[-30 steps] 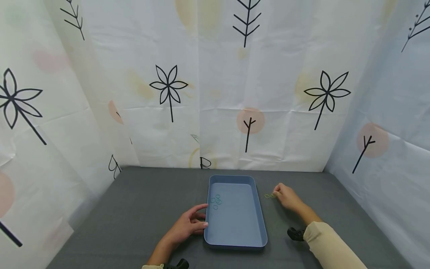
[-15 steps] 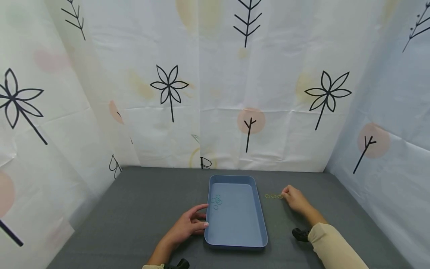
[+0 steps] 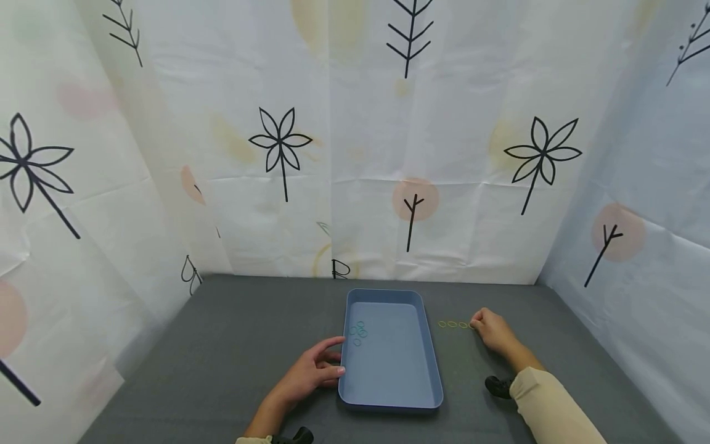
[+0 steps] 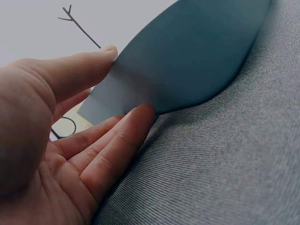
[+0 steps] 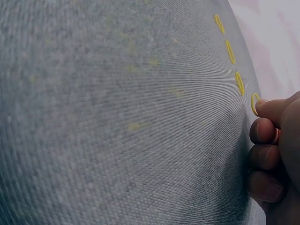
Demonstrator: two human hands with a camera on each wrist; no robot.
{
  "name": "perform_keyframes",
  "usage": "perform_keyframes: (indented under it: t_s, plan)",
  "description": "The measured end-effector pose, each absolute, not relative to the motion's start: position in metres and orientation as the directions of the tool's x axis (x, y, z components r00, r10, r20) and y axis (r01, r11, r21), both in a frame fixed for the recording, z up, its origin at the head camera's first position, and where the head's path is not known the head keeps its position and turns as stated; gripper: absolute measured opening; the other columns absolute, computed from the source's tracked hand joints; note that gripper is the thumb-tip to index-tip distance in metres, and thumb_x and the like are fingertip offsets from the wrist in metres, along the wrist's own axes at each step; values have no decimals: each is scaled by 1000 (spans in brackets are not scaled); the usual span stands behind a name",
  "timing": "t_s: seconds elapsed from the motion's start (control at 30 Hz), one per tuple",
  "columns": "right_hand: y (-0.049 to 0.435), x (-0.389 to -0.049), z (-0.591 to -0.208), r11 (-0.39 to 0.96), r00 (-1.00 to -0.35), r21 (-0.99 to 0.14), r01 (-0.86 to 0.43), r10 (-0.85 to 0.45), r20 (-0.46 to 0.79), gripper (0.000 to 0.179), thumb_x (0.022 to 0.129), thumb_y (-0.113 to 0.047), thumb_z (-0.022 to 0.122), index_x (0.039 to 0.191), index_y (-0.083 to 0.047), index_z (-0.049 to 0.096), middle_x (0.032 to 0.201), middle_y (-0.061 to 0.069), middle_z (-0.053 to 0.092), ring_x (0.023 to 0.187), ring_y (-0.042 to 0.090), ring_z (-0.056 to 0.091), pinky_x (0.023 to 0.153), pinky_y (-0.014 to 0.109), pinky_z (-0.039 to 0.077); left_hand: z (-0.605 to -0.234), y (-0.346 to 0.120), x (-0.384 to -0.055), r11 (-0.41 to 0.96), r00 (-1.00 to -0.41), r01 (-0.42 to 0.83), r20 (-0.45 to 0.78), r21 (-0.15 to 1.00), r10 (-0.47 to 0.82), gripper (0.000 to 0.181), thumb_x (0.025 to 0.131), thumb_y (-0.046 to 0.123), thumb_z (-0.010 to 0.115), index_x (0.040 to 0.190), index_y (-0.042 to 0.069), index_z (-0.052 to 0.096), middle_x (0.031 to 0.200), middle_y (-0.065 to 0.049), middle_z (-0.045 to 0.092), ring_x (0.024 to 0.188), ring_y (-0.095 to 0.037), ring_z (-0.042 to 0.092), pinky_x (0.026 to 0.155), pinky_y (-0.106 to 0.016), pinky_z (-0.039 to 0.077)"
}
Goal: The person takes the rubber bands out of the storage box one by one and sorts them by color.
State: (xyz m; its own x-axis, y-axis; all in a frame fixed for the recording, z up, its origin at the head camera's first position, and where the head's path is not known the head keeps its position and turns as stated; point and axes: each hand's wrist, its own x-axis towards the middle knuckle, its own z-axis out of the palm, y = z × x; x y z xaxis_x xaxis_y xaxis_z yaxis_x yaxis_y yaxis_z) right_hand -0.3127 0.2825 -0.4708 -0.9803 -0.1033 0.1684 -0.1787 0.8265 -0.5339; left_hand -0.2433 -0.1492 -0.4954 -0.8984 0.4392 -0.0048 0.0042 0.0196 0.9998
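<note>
My left hand (image 3: 307, 370) rests against the left side of a blue tray (image 3: 413, 404). In the left wrist view, its thumb and fingertips touch the tray's outer wall (image 4: 187, 61), fingers fairly straight. To the tray's right, my right hand (image 3: 495, 333) is low over the table with its fingers curled. Its thumb and forefinger pinch a thin yellow rubber band (image 5: 253, 104), partly hidden by the fingertip. More yellow rubber bands (image 5: 239, 83) lie beside it in a row. Several green rubber bands (image 3: 362, 333) lie at the tray's left inside.
Dark grey cloth covers the table (image 3: 238, 345). White patterned curtains (image 3: 355, 123) with plant drawings stand at the back and both sides.
My right hand has moved to the right along the row, away from the tray. Two more yellow rubber bands now show in line. The left hand and tray have stayed put.
</note>
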Motion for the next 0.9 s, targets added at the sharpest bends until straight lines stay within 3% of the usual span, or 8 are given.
perform_keyframes:
  t_s: [0.33,0.9]
  plan:
    - [282,-315,-468,864,-988,-485,-133,-79,130,8,96,-1,52,90,3,54,81,9,56,73,23,52,69,45,45,-495,-148,-243,25,-902,-4,-15,1000,431,64,90,10,70,147,5,40,126,-25,52,95,-25,62,81,-43,55]
    - [276,-320,-461,901,-998,-430,-57,-37,55,9,96,-2,54,89,4,55,79,8,55,71,22,52,67,43,46,-496,-148,-244,18,-903,-6,-14,1000,430,64,91,9,69,147,5,39,126,-25,52,97,-25,62,81,-42,55]
